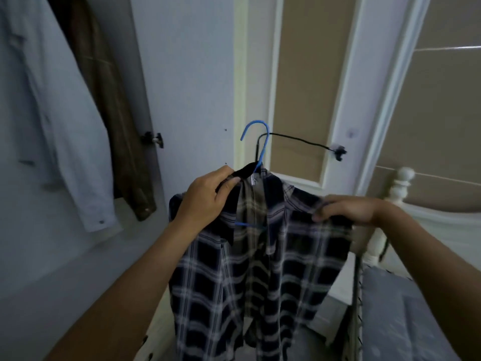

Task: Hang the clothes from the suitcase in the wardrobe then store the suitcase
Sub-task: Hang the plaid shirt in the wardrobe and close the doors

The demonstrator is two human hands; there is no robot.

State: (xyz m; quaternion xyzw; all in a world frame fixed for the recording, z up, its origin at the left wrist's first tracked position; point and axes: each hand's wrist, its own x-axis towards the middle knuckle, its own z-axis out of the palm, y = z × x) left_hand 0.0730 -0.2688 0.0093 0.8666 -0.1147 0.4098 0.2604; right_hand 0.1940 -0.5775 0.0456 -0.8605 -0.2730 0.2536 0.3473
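Both hands hold up a dark navy-and-white plaid shirt [260, 269] at centre frame: the left hand [205, 199] grips its collar beside the blue wire hanger [256, 142], the right hand [346, 209] pinches one shoulder. Its long axis hangs vertical, collar up, hanger hook curling toward the left. At upper left hang a pale shirt [52, 113] and a brown garment [112, 113].

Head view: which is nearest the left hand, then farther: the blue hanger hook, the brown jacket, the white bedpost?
1. The blue hanger hook, just above the left hand.
2. The brown jacket, hanging to the left.
3. The white bedpost, far right.
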